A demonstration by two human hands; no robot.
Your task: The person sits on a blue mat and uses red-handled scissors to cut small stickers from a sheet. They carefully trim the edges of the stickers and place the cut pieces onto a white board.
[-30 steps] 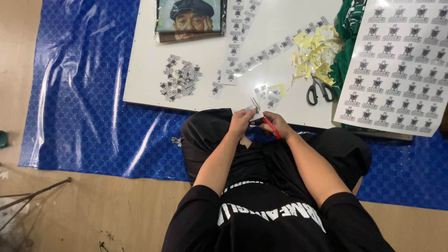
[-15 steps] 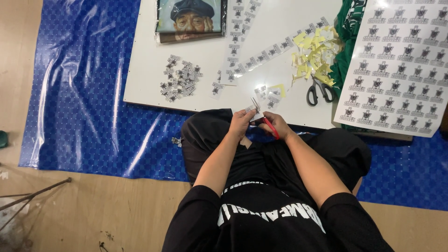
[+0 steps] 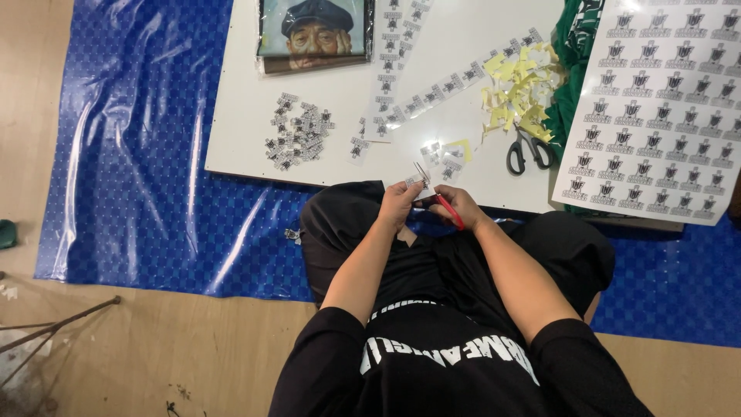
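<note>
Seen from the head camera: left hand [image 3: 398, 202] pinched on a small printed sticker piece [image 3: 417, 182], right hand [image 3: 455, 205] closed around red-handled scissors [image 3: 437, 198], blades angled up into the piece, both hands close together over the lap just at the near edge of the white board [image 3: 471, 139]. Beyond the hands on that board, a pile of cut stickers [image 3: 297, 139] to the left, uncut strips [image 3: 401, 73] further out, yellow backing scraps [image 3: 521, 93] and black-handled scissors [image 3: 528, 150] to the right. Printed sticker sheet [image 3: 660, 108] overlapped the board's right edge, blue patterned mat [image 3: 139, 147] lay open to the left.
</note>
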